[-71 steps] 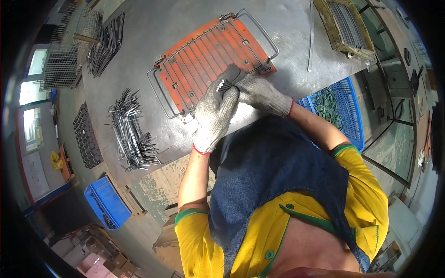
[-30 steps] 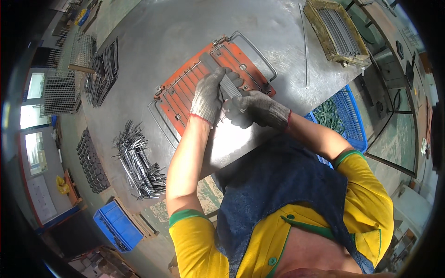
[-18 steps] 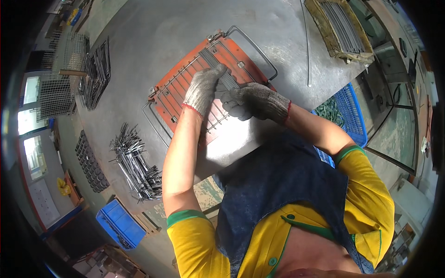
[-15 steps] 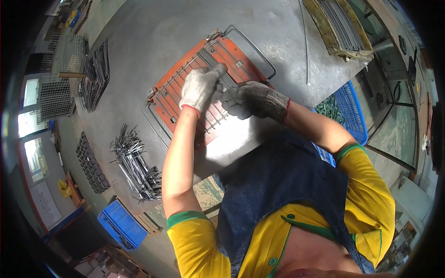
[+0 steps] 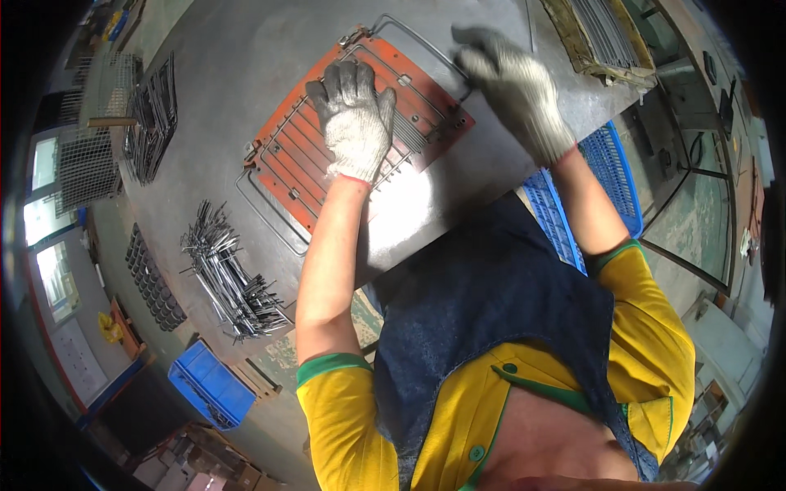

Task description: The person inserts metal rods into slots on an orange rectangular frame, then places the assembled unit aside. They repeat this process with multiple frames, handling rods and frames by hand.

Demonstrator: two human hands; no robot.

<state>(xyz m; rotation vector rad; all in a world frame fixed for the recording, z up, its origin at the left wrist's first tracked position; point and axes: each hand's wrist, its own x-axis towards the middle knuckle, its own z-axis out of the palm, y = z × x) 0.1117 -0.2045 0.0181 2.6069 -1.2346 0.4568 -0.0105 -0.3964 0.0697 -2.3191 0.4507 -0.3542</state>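
An orange-red jig plate with metal rods across it and a wire handle at each end lies tilted on the metal table. My left hand, in a white and grey work glove, rests flat on the rods with its fingers spread. A bundle of thin grey rods shows beside that hand, partly under it. My right hand, gloved too, is above the table just beside the jig's right wire handle. Its fingers are apart, with nothing visible in them; whether a fingertip touches the handle I cannot tell.
Loose short rods lie piled at the table's left edge, with bent wire frames farther back. A box of long rods stands at the back right. Blue crates sit below the right edge; another blue crate is at lower left.
My right hand has left the rod bundle and moved right and away, past the right handle. My left hand has gone from gripping to lying flat on the rods.
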